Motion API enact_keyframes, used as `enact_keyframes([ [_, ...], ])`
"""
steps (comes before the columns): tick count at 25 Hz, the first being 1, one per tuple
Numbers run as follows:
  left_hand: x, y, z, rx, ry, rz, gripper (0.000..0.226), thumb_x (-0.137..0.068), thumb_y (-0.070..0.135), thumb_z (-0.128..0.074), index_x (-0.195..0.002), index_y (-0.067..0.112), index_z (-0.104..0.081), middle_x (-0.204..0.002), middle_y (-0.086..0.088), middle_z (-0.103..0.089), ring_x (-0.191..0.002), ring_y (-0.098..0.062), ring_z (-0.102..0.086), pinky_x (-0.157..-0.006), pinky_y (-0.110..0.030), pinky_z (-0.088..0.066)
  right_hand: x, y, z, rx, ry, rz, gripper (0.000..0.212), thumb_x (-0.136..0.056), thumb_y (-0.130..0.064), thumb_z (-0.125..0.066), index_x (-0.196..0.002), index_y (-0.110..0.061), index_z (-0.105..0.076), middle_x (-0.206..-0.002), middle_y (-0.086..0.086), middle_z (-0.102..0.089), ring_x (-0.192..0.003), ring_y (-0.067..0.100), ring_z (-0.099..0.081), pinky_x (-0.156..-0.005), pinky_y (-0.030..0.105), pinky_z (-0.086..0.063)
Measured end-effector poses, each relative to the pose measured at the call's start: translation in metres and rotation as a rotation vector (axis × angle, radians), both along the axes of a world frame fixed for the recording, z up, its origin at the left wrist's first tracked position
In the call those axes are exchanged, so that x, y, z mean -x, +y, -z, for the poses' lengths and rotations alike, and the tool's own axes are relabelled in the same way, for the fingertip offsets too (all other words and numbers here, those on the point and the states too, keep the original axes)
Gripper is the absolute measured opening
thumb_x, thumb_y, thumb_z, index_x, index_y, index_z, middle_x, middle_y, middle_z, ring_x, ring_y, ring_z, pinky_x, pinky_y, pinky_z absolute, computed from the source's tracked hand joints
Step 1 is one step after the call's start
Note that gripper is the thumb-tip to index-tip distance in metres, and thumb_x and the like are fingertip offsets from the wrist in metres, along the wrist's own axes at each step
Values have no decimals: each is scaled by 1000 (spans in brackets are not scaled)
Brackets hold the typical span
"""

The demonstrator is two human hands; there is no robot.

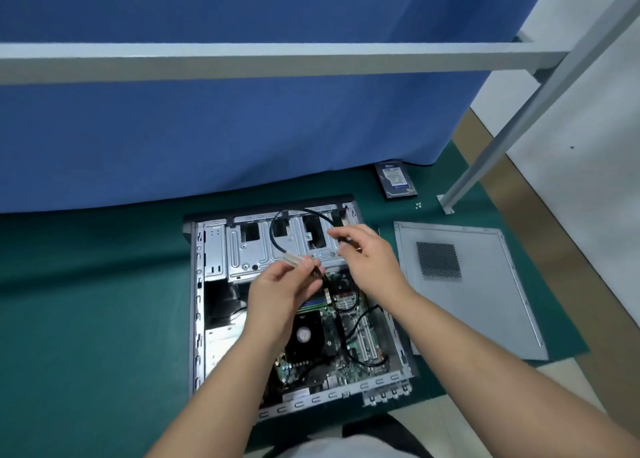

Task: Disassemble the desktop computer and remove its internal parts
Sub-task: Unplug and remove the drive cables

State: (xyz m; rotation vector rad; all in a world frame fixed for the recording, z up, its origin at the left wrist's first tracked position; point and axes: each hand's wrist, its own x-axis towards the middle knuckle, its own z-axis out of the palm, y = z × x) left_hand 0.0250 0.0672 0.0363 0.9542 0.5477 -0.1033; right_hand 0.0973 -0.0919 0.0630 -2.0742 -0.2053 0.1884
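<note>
Bottom centre of frame: both forearms reach up and in over the open computer case (pixel 194 305), which lies on its side on a green mat (pixel 86 301).

Inside the case, lower half: motherboard (pixel 349 339) with a black CPU fan (pixel 304 336) near centre, white expansion slots to its right, black wires running across the board. Upper half of case: bare metal drive cage (pixel 249 249).

Left hand (pixel 280 294), centre of frame, above the board: fingers curled, thumb and fingertips pinching a pale connector (pixel 294 260) at one end of a black cable (pixel 277 225). A second thin dark wire comes out of the same grip and drops toward the board.

Right hand (pixel 363 253), just right of the left one, over the top right corner of the cage: fingertips pinched together on the other end of the cable. Blurred, can't tell exactly what's at that end. Cable arcs up between the two hands in a loop over the drive cage.

Right of the case: grey side panel (pixel 485 305) with a mesh vent, flat on the mat, close to the case but not touching.

Further up, right of centre: hard drive (pixel 396 179) lying label-up on the mat, apart from the case. A few small screws (pixel 418 205) just beside it, near the foot of a grey metal leg (pixel 485 159).

Upper frame: blue cloth (pixel 242 128) behind a grey crossbar (pixel 277 60).
</note>
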Motion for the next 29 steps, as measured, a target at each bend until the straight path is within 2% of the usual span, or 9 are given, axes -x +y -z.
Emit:
enact_keyframes([
  [2, 1, 0, -3, 90, 47, -40, 26, -89, 16, -78, -106, -2, -72, -103, -14, -76, -97, -23, -75, -78, -27, -61, 14, -1, 2, -20, 53, -29, 33, -97, -7, -58, -117, -30, -73, -108, -17, -67, -74, 4, -62, -65, 17, -50],
  [3, 1, -1, -3, 104, 65, -38, 27, -86, 18, -80, -104, 0, -73, -98, -12, -76, -90, -19, -74, -75, -26, -60, 20, -1, 3, -27, 79, -44, 34, -97, -8, -60, -119, -30, -71, -106, -15, -69, -72, 2, -63, -64, 14, -49],
  [6, 3, -5, -8, 91, 72, 4, 30, -78, 21, -84, -103, 7, -73, -94, -9, -75, -81, -14, -72, -73, -25, -60, 29, -4, 4, -62, 154, -55, 33, -95, -8, -64, -120, -30, -64, -105, -14, -73, -86, -1, -68, -72, 10, -49],
  [9, 0, -8, -8, 56, 73, 13, 30, -83, 14, -83, -108, 6, -68, -99, -10, -77, -87, -16, -75, -74, -25, -60, 31, -7, 2, -47, 167, -67, 33, -94, -6, -62, -116, -30, -64, -109, -13, -74, -88, -2, -67, -69, 12, -50],
  [12, -6, -12, -8, 9, 80, 23, 30, -84, 11, -82, -109, 1, -68, -100, -12, -77, -91, -18, -75, -78, -27, -60, 28, -10, 0, -47, 170, -67, 34, -95, -4, -58, -115, -30, -68, -113, -10, -74, -94, 0, -69, -77, 18, -55],
  [17, -11, -14, -1, -33, 68, 90, 27, -84, 7, -81, -107, -3, -70, -102, -15, -77, -94, -21, -75, -81, -27, -60, 27, -15, 3, -110, 167, -62, 16, -91, -29, -76, -107, -28, -73, -100, -11, -77, -92, -2, -71, -80, 12, -53],
  [23, -13, -1, 1, 3, 48, 206, 46, -71, 17, -87, -109, -6, -73, -87, -9, -75, -89, -18, -75, -81, -27, -60, 26, -17, 6, -126, 170, -77, 11, -90, -25, -79, -99, -27, -74, -91, -14, -78, -89, 3, -73, -80, 16, -54],
  [26, -10, 3, 2, 21, 11, 204, 45, -72, 14, -89, -111, 5, -70, -112, -16, -74, -107, -28, -73, -89, -35, -60, 27, -14, 5, -93, 161, -5, 13, -91, -19, -76, -98, -29, -72, -85, -12, -78, -82, 6, -73, -79, 22, -56],
  [29, -9, 8, 2, 59, -74, 116, 60, -71, 23, -92, -124, 17, -64, -133, -4, -67, -121, -28, -67, -100, -43, -55, 26, -9, 1, -31, 179, 58, 16, -90, -19, -74, -102, -30, -69, -83, -14, -77, -78, 5, -73, -71, 19, -53],
])
